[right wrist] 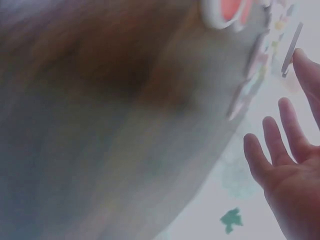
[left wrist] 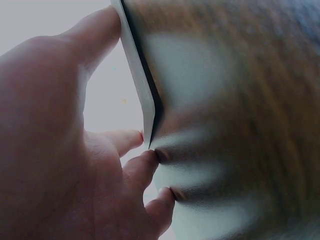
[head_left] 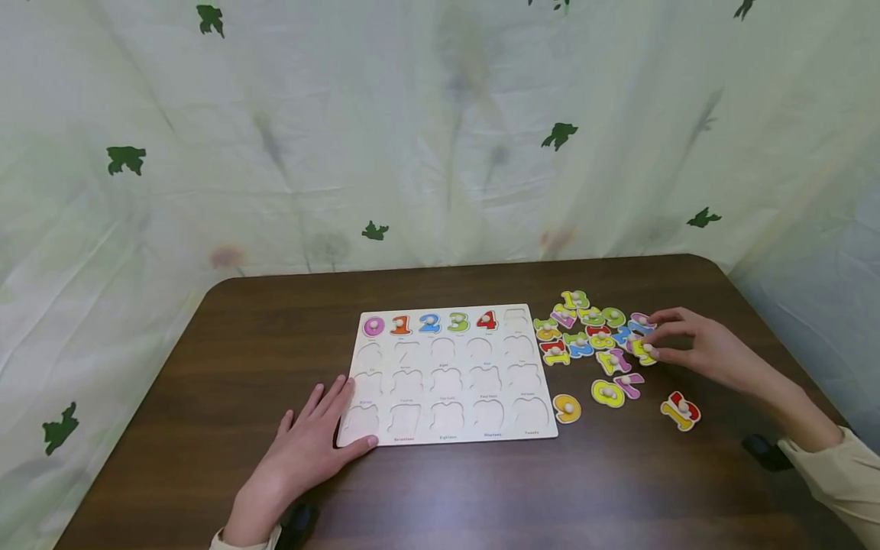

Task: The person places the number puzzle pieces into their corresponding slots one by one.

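A white number puzzle board (head_left: 426,363) lies on the table, with the 0, 1, 2, 3 and 4 pieces seated along its top row. My left hand (head_left: 302,447) rests at the board's left edge, fingers spread and thumb on the lower corner. In the left wrist view, fingertips (left wrist: 150,155) touch near the board's corner (left wrist: 147,117). Over at the right, my right hand (head_left: 715,355) pinches a yellow number puzzle piece (head_left: 643,352) between thumb and finger. The right wrist view shows this piece (right wrist: 293,50) edge-on at the fingertip, raised above the other pieces.
Several colourful knobbed number pieces (head_left: 579,344) cluster right of the board. Nearer me lie a yellow 0-shaped piece (head_left: 608,393), an orange piece (head_left: 567,409) and a red-and-yellow piece (head_left: 681,411). A leaf-patterned curtain (head_left: 426,153) hangs behind the dark wooden table (head_left: 275,328).
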Tool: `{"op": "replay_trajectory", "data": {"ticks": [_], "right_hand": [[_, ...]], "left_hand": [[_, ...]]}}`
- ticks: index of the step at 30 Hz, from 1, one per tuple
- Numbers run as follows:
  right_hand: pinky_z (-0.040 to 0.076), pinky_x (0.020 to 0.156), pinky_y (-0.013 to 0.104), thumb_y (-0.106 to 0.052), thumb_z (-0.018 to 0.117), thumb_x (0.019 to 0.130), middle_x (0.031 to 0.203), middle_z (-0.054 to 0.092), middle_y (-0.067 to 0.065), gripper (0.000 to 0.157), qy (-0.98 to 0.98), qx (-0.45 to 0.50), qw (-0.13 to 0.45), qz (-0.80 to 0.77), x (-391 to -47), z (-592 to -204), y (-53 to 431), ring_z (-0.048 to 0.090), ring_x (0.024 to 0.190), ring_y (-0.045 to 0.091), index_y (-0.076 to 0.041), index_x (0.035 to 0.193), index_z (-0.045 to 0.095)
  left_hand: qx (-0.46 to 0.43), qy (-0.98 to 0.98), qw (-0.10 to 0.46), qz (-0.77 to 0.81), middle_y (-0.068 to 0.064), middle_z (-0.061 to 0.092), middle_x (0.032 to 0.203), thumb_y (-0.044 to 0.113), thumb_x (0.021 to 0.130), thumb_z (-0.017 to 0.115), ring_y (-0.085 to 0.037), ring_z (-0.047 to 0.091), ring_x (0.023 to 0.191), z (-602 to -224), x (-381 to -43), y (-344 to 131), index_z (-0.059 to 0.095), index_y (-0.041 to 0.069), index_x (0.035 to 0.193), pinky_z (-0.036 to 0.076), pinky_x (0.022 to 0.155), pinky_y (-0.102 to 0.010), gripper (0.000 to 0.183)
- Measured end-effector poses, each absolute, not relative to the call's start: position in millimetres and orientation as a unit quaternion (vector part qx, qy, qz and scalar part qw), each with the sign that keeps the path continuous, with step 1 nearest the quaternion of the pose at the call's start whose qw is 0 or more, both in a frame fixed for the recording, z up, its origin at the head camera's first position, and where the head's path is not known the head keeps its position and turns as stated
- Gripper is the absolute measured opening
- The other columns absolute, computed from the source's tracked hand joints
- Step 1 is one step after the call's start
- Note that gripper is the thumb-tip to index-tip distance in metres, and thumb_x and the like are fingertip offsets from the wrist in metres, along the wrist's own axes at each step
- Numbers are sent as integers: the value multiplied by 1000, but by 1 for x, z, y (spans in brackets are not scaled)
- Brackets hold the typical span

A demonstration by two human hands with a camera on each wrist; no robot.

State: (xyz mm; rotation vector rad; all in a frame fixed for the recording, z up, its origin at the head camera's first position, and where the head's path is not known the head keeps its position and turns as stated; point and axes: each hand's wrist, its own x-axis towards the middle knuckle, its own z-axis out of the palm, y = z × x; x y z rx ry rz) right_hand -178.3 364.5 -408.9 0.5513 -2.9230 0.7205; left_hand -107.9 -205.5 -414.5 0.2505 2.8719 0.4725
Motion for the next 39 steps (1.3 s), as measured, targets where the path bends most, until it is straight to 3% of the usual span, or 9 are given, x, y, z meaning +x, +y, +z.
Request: {"op": "replay_trajectory", "data": {"ticks": [7,13,24,39], "right_hand": [[50,78,48,-20,79,85,125,58,9,14,-941,204,31,270,-184,-394,340,56,107,28,-24,98,75],[51,78,44,-24,77,88,128,56,7,11,-930,222,19,291,-196,-386,318,57,106,24,-25,99,74],[49,82,49,-20,74,90,125,55,11,15,-933,199,7,299,-219,-383,279,56,107,35,-12,103,74],[43,95,57,-17,72,91,133,52,16,17,-925,174,-13,336,-249,-388,237,48,122,38,-7,105,73]], "left_hand": [[88,976,107,166,-11,21,162,76,82,56,-42,16,146,-415,-107,-206,25,13,157,13,103,-75,103],[89,977,103,167,-12,22,161,75,82,56,-42,16,146,-414,-106,-206,26,13,157,14,102,-75,102],[88,977,99,168,-11,23,161,75,82,56,-42,17,146,-415,-105,-206,27,13,157,14,102,-75,102],[84,977,103,164,-11,22,162,76,82,55,-41,16,146,-416,-106,-206,25,14,157,14,103,-75,102]]}}
